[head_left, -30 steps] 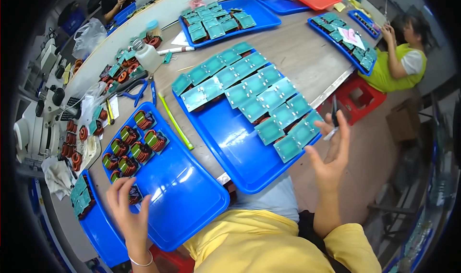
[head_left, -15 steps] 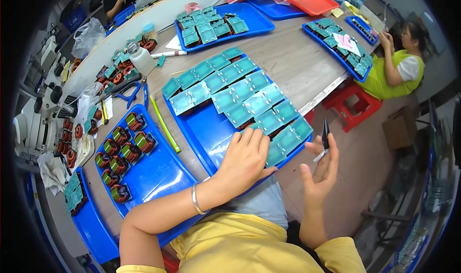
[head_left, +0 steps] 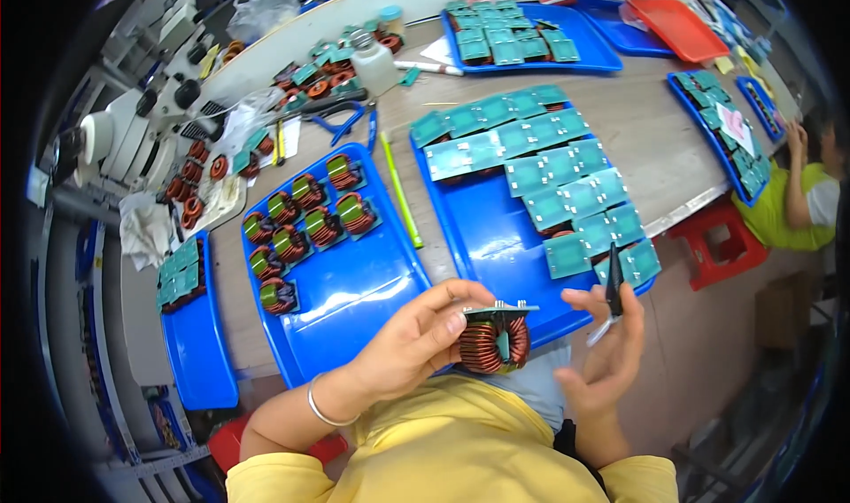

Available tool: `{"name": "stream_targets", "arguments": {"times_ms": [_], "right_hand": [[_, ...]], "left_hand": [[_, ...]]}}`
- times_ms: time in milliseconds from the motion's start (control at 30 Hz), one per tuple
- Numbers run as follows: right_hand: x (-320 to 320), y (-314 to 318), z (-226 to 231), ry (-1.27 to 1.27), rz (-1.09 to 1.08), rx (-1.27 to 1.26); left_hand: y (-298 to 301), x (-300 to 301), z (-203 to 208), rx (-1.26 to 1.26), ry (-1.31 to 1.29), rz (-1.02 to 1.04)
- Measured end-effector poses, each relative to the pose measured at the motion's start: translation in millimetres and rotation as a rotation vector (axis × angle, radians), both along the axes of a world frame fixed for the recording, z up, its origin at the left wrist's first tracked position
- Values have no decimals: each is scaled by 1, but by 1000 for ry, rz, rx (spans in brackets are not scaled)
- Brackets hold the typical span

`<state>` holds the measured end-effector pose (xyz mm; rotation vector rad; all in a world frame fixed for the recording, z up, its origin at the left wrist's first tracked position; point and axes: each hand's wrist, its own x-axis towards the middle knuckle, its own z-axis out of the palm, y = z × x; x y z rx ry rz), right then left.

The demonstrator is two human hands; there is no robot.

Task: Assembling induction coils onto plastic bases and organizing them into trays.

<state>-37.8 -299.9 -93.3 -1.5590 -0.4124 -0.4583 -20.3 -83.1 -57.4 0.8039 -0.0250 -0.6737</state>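
A worker's left hand [head_left: 412,348] pinches a copper-wound toroidal coil [head_left: 492,339] upright above the lap for inspection, while the right hand [head_left: 606,344] clamps black tweezers [head_left: 614,282] ready beside the blue tray [head_left: 496,237].

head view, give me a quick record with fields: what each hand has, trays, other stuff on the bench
left hand: holds a copper-wound coil on a teal base, base upward
right hand: holds a slim black tool, beside the coil
middle blue tray: coils with teal bases, near half bare
right blue tray: rows of teal-topped parts
bench extras: yellow-green stick between the trays, white bottle
other person: seated at the bench's right end
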Motion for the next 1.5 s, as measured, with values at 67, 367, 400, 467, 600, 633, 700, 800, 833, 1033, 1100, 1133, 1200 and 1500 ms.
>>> {"name": "stream_targets", "arguments": {"times_ms": [67,367,400,467,600,633,700,800,833,1033,1100,1133,1200,1500], "right_hand": [[4,15,7,-37,107,-49],[0,62,28,-62,312,-148],[1,65,29,-106,326,-157],[2,69,31,-148,342,-171],[1,77,33,-170,410,-150],[1,79,34,-168,415,-136],[0,82,37,-144,423,-120],[-1,84,40,-107,428,-110],[-2,85,41,-93,429,-114],[-6,87,39,-46,357,-114],[-7,85,41,-49,337,-160],[-7,84,43,-50,317,-207],[-4,84,46,-80,326,-242],[0,82,43,-92,448,-139]], "left_hand": [[5,-12,-3,-67,21,45],[19,-39,-5,43,-300,335],[21,-42,-5,-87,-249,386],[26,-43,-2,-66,-355,377],[38,-50,2,94,-459,345],[41,-51,3,157,-473,355],[49,-50,2,305,-575,357],[55,-51,-1,453,-672,351],[56,-52,-2,456,-668,347],[58,-53,2,421,-640,308],[55,-54,7,409,-596,332],[54,-54,9,396,-550,356],[56,-52,10,435,-607,342],[57,-44,18,613,-822,297]]}}
